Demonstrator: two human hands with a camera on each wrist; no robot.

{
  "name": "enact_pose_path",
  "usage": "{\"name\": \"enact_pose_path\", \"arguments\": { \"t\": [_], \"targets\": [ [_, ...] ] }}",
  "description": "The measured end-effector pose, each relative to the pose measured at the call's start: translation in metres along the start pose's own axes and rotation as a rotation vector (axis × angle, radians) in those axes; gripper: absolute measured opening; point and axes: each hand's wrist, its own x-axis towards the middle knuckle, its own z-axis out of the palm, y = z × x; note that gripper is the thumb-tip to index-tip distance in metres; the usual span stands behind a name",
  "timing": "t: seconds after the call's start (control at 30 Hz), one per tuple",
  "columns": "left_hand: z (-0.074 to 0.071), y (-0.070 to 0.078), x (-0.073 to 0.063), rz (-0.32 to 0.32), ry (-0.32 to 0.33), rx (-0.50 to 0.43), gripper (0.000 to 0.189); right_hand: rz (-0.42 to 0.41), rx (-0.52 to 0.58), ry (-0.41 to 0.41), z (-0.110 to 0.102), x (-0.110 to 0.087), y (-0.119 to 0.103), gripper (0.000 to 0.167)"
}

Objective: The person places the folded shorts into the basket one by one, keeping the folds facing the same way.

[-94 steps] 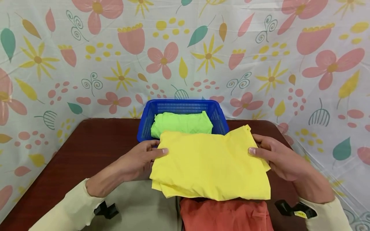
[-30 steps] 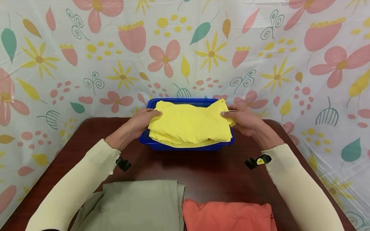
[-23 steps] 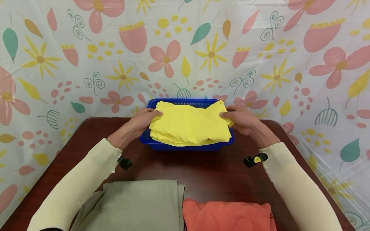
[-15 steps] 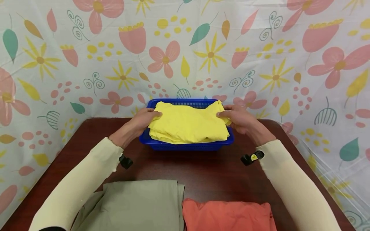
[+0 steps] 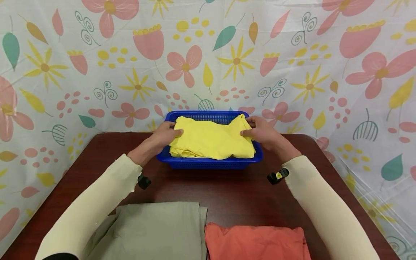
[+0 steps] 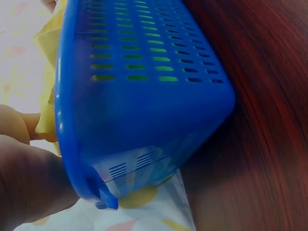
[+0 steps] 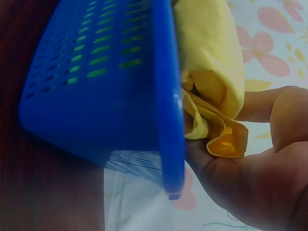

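Note:
A folded yellow cloth (image 5: 212,139) lies at the mouth of the blue plastic basket (image 5: 209,165), partly inside its rim. My left hand (image 5: 164,134) pinches its left end, thumb on top. At the other end, my right hand (image 5: 261,131) pinches the cloth between thumb and fingers. In the right wrist view, loose edges of the yellow cloth (image 7: 211,57) hang between the right hand's thumb and fingers beside the basket rim (image 7: 171,96). Bright green cloth (image 6: 166,78) shows through the basket's slots in the left wrist view; from above it is hidden.
A folded grey-green cloth (image 5: 159,231) and a folded red-orange cloth (image 5: 256,242) lie side by side at the near edge of the dark wooden table (image 5: 234,193). A floral curtain (image 5: 208,54) hangs directly behind the basket.
Both hands have carried the yellow cloth forward from above the near cloths to the basket, covering the green one. Over the last second it sinks lower inside the rim, and the right hand shifts slightly left.

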Motion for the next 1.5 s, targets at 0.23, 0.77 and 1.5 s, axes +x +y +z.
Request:
{"name": "enact_pose_path", "arguments": {
  "t": [0.23, 0.77, 1.5],
  "targets": [
    [0.005, -0.004, 0.003, 0.037, 0.038, 0.074, 0.071, -0.022, -0.038, 0.002, 0.005, 0.004, 0.001, 0.067],
    [0.009, -0.006, -0.004, 0.160, -0.038, 0.226, 0.041, -0.134, -0.324, 0.058, 0.018, 0.010, 0.009, 0.044],
    [0.018, -0.006, -0.007, 0.155, -0.061, 0.566, 0.070, -0.156, -0.563, 0.060, 0.027, 0.008, 0.010, 0.046]
  ]
}}
